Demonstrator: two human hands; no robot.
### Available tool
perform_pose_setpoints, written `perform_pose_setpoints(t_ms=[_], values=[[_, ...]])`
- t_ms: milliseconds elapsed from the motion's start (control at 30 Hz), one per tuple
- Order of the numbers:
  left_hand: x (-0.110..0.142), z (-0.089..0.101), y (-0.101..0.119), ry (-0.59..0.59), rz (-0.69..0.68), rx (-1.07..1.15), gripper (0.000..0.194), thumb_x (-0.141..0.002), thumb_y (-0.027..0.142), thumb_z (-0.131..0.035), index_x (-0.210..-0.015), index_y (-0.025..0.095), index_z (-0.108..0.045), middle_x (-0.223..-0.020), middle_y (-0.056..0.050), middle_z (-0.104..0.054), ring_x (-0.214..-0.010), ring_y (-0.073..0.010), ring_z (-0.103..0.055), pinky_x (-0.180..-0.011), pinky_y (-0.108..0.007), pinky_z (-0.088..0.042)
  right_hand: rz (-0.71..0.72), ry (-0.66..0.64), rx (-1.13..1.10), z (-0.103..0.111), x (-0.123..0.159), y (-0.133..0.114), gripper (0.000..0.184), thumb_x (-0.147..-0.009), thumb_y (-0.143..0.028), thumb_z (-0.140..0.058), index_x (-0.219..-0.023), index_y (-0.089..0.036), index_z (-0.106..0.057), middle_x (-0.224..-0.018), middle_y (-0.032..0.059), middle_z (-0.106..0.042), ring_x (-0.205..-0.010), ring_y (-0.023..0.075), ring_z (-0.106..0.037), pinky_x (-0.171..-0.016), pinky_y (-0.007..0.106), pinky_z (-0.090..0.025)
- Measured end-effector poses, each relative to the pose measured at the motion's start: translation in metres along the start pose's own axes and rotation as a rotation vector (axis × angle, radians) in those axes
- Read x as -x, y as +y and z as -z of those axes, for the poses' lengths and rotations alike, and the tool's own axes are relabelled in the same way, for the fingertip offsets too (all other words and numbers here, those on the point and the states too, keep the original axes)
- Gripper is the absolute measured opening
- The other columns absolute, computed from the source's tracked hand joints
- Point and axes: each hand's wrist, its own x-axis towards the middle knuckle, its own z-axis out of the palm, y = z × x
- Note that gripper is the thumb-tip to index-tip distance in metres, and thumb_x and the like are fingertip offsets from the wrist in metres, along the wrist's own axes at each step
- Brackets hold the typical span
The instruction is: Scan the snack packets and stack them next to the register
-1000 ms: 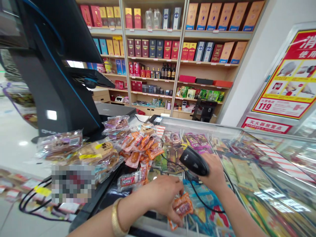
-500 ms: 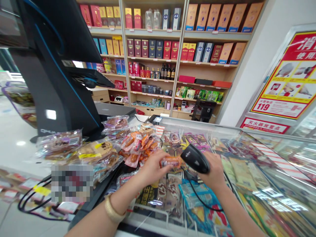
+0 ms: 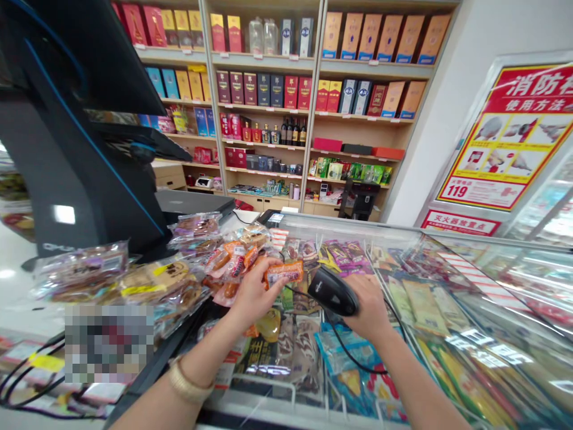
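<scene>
Pinched in my left hand (image 3: 253,294) is a small orange-wrapped snack packet (image 3: 285,272), held over the glass-topped freezer (image 3: 268,412). My right hand (image 3: 369,304) is wrapped around a black barcode scanner (image 3: 333,291), whose head points left at the packet from a short distance. A black cable (image 3: 347,352) curves from the scanner below my right wrist. Just left of my left hand lies a pile of similar orange snack packets (image 3: 233,263). Beside them are clear-wrapped baked snacks (image 3: 156,278).
A dark point-of-sale terminal (image 3: 85,149) stands at the left on the counter. Bagged ice creams, such as a blue packet (image 3: 351,364), lie under the freezer glass. Shelves of boxed bottles (image 3: 264,110) line the back wall. A red and yellow poster (image 3: 514,131) hangs at right.
The camera view has turned slightly right. My left hand has lifted the packet a little, and its printed side shows more clearly. The scanner remains in my right hand, facing it.
</scene>
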Motion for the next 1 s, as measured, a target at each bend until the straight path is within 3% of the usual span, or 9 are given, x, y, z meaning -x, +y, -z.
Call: perform_pose_setpoints(t_ms=[100, 267, 367, 467, 600, 767, 1000], values=[[-0.0004, -0.0025, 0.0001, 0.027, 0.049, 0.153, 0.029, -0.076, 0.031, -0.066, -0.101, 0.021, -0.055, -0.092, -0.003, -0.067, -0.083, -0.0185, -0.067, -0.077, -0.032, -0.054, 0.007, 0.012, -0.015, 0.0001, 0.0, -0.0002, 0.017, -0.076, -0.028, -0.053, -0.09, -0.02, -0.059, -0.077, 0.0031, -0.062, -0.076, 0.0201, -0.056, -0.075, 0.034, -0.032], [-0.0035, -0.0046, 0.0002, 0.174, 0.184, 0.447, 0.047, -0.068, 0.036, -0.073, -0.102, 0.022, -0.043, -0.097, -0.003, -0.066, -0.086, -0.0177, -0.069, -0.077, -0.033, -0.056, -0.007, 0.018, -0.02, -0.0001, 0.0009, -0.0005, 0.018, -0.077, -0.029, -0.054, -0.092, -0.02, -0.059, -0.078, 0.0036, -0.063, -0.076, 0.0207, -0.056, -0.075, 0.034, -0.032], [-0.0054, -0.0034, -0.0008, 0.191, 0.242, 0.539, 0.042, -0.071, 0.04, -0.072, -0.098, 0.021, -0.047, -0.093, -0.003, -0.068, -0.083, -0.0167, -0.07, -0.079, -0.034, -0.056, 0.0, 0.015, -0.021, 0.0004, 0.0008, -0.0015, 0.018, -0.078, -0.028, -0.053, -0.093, -0.02, -0.059, -0.078, 0.0039, -0.063, -0.076, 0.0209, -0.056, -0.075, 0.035, -0.033], [-0.0058, -0.0014, -0.0011, 0.146, 0.232, 0.446, 0.031, -0.074, 0.04, -0.07, -0.092, 0.018, -0.057, -0.092, -0.006, -0.071, -0.087, -0.0191, -0.069, -0.084, -0.036, -0.056, 0.022, 0.028, -0.026, 0.0015, 0.0001, -0.0031, 0.019, -0.077, -0.027, -0.052, -0.093, -0.02, -0.059, -0.079, 0.0041, -0.063, -0.076, 0.0209, -0.057, -0.075, 0.035, -0.033], [-0.0039, 0.0007, 0.0004, 0.042, 0.079, 0.149, 0.022, -0.078, 0.034, -0.067, -0.093, 0.018, -0.069, -0.097, -0.008, -0.073, -0.096, -0.0221, -0.067, -0.091, -0.039, -0.052, 0.025, 0.011, -0.026, 0.0025, -0.0008, -0.005, 0.02, -0.076, -0.025, -0.053, -0.093, -0.019, -0.059, -0.081, 0.004, -0.064, -0.077, 0.0204, -0.056, -0.076, 0.035, -0.032], [-0.0011, -0.0016, -0.0017, -0.004, 0.03, 0.041, 0.033, -0.076, 0.03, -0.071, -0.108, 0.02, -0.068, -0.089, -0.003, -0.073, -0.085, -0.0192, -0.069, -0.084, -0.034, -0.055, 0.01, -0.025, -0.036, 0.0028, -0.0021, -0.0069, 0.019, -0.074, -0.024, -0.053, -0.091, -0.02, -0.06, -0.079, 0.0036, -0.063, -0.075, 0.0191, -0.054, -0.075, 0.034, -0.03], [0.0019, -0.0048, -0.0052, 0.009, -0.04, 0.011, 0.03, -0.079, 0.028, -0.069, -0.107, 0.021, -0.067, -0.093, -0.004, -0.073, -0.087, -0.0191, -0.069, -0.083, -0.033, -0.056, -0.002, -0.054, -0.033, 0.0015, -0.001, -0.0065, 0.016, -0.074, -0.024, -0.052, -0.088, -0.02, -0.059, -0.078, 0.0036, -0.062, -0.073, 0.0194, -0.053, -0.075, 0.034, -0.03]])
